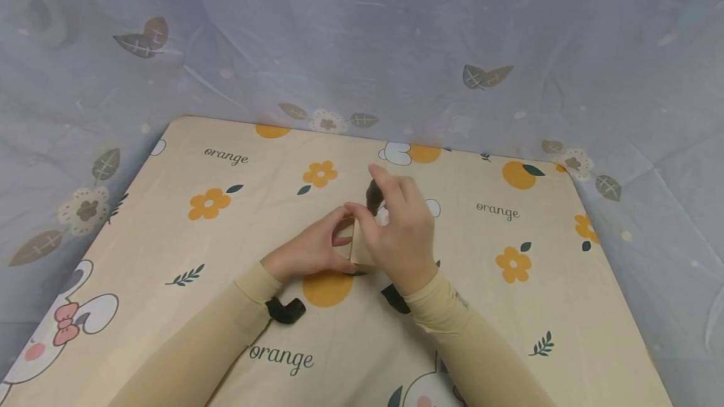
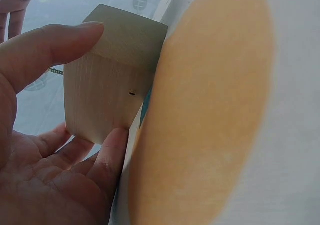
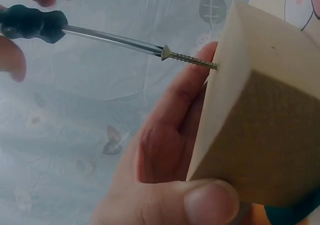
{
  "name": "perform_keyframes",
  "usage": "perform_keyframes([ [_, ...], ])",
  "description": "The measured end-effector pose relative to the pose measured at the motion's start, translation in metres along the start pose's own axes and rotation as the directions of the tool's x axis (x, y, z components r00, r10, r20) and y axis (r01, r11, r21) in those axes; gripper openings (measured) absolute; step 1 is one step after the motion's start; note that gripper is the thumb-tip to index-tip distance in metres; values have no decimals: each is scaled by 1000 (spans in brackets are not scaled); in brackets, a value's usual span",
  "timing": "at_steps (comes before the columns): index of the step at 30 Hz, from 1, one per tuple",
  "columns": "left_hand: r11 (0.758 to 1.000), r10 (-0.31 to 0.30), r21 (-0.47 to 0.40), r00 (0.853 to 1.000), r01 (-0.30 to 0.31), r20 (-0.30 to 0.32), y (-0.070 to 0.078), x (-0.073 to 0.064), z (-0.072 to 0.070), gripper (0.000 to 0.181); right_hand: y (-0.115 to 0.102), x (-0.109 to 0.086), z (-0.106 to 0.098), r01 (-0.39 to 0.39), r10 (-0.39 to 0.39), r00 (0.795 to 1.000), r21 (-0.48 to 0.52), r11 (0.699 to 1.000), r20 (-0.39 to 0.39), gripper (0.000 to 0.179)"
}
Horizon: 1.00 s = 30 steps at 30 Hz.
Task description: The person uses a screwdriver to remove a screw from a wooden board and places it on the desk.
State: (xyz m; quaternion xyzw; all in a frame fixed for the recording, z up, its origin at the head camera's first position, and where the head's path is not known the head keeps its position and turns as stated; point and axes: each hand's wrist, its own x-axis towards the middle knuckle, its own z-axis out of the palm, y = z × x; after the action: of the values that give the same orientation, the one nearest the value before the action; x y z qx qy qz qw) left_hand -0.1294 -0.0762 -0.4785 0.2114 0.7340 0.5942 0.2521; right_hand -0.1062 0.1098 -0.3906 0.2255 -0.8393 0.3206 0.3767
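A pale wooden block (image 1: pixel 361 249) stands on the cloth-covered table. My left hand (image 1: pixel 313 245) grips it from the left, the thumb on one face and the fingers on the opposite side, as the left wrist view shows. A brass-coloured screw (image 3: pixel 190 59) sticks out of the block's top, its thread mostly exposed. Against the screw head rests the tip of a screwdriver (image 3: pixel 115 39) with a dark green handle (image 3: pixel 32 24). Around that handle is my right hand (image 1: pixel 406 231), thumb on one side and fingers on the other; the handle's end is hidden from the right wrist view.
A cream tablecloth (image 1: pixel 254 193) printed with flowers, oranges and rabbits covers the table. Behind it hangs a grey-blue patterned curtain (image 1: pixel 339 36). Dark straps (image 1: pixel 286 311) show at both wrists.
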Motion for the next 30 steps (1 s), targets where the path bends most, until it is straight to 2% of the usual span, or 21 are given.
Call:
perform_keyframes([
  [11, 1000, -8, -11, 1000, 8, 5, 3, -1, 0, 103, -2, 2, -4, -1, 1, 1000, 15, 1000, 0, 51],
  [23, 999, -32, -15, 999, 32, 5, 2, 0, -1, 106, -2, 1, -3, -25, 22, 997, 41, 999, 75, 50],
  [30, 999, 7, -34, 1000, -7, 11, 2, 0, 0, 105, 0, 2, -2, -37, 37, 999, 5, 999, 22, 52],
])
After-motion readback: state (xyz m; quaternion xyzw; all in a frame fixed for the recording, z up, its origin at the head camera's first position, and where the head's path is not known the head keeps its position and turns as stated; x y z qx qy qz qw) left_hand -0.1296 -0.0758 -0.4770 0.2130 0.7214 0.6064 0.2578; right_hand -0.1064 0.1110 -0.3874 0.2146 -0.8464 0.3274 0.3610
